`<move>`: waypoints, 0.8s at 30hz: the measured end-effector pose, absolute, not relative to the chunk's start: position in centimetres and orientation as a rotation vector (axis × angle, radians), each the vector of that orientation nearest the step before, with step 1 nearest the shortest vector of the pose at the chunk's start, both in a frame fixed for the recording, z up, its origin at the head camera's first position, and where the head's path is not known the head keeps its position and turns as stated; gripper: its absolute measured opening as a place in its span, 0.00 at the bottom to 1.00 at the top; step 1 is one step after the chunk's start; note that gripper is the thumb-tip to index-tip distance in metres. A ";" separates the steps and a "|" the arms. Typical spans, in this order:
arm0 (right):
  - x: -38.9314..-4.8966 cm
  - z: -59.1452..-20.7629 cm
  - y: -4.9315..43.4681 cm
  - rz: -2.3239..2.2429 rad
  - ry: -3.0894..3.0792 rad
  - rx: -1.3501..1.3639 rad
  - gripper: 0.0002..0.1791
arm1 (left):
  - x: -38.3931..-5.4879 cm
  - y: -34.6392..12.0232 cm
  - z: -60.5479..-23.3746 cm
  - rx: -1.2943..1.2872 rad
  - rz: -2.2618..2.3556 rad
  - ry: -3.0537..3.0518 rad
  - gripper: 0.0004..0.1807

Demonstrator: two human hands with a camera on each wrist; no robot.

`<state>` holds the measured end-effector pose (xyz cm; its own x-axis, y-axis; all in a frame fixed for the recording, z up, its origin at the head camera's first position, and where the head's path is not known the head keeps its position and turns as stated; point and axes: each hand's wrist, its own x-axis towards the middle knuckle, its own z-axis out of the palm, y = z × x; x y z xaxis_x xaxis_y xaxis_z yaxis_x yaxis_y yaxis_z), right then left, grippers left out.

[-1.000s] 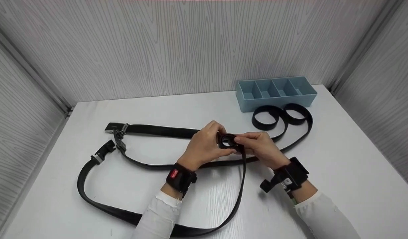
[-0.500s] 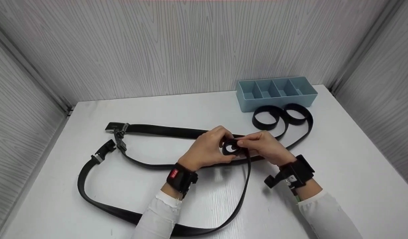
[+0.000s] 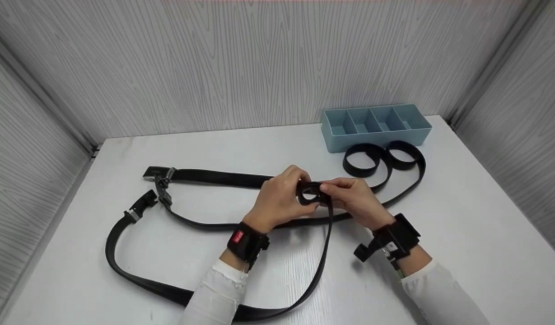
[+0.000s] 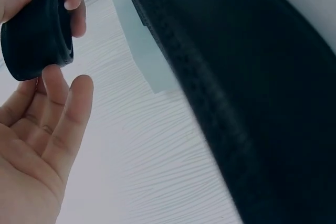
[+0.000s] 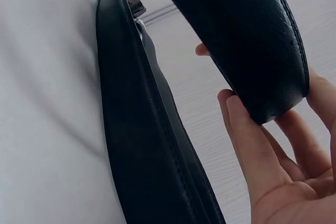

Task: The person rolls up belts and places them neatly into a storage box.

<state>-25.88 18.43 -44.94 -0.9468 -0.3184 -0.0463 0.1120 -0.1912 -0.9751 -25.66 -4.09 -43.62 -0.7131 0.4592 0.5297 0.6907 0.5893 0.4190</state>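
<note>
A black belt (image 3: pixel 324 253) hangs in a loop from my hands, its upper end rolled into a small coil (image 3: pixel 303 199). My left hand (image 3: pixel 279 198) grips the coil from the left, thumb below and fingers above. From the other side my right hand (image 3: pixel 356 201) pinches the coil where the strap leaves it. Close up in the left wrist view, fingers surround the coil (image 4: pixel 34 43). In the right wrist view the strap (image 5: pixel 247 40) curves against the fingers. The belt's buckle end (image 3: pixel 142 204) lies on the table at the left.
Behind my hands lies a second black belt (image 3: pixel 218 177), its buckle (image 3: pixel 157 173) at the left and two loose curls (image 3: pixel 361 171) at the right. A blue tray (image 3: pixel 376 137) with several compartments stands at the back right of the white table (image 3: pixel 467 216).
Both hands and the coil shifted slightly right and toward me, then back up and left to about where they were. The hanging strap swung along. The second belt has stayed put.
</note>
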 end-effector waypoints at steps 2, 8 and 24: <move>-25.9 -44.9 18.5 -2.212 1.802 -0.231 0.05 | -25.6 -4.0 -43.6 -0.941 -0.902 -2.463 0.28; -26.0 -45.1 18.9 -2.141 1.850 -0.248 0.06 | -25.6 -4.2 -43.5 -0.986 -1.041 -2.554 0.31; -26.2 -45.0 19.4 -2.046 1.857 -0.229 0.05 | -25.6 -4.1 -43.3 -1.139 -1.010 -2.552 0.29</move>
